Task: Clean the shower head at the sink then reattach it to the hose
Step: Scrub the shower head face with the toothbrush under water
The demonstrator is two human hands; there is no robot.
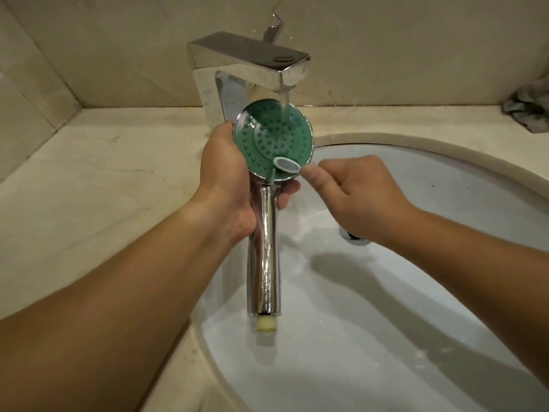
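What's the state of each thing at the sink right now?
Faucet: running.
Shower head: off the hose, face up under the stream.
Left hand: grips the head.
Right hand: pinches a small brush against the face.
Sink: wet, not filled.
Cloth: crumpled on the counter.

left hand [225, 173]: forearm reaching in from lower left, fingers curled in a grip, thumb upward | right hand [353, 197]: forearm entering from right edge, knuckles up, thumb and forefinger pinched together
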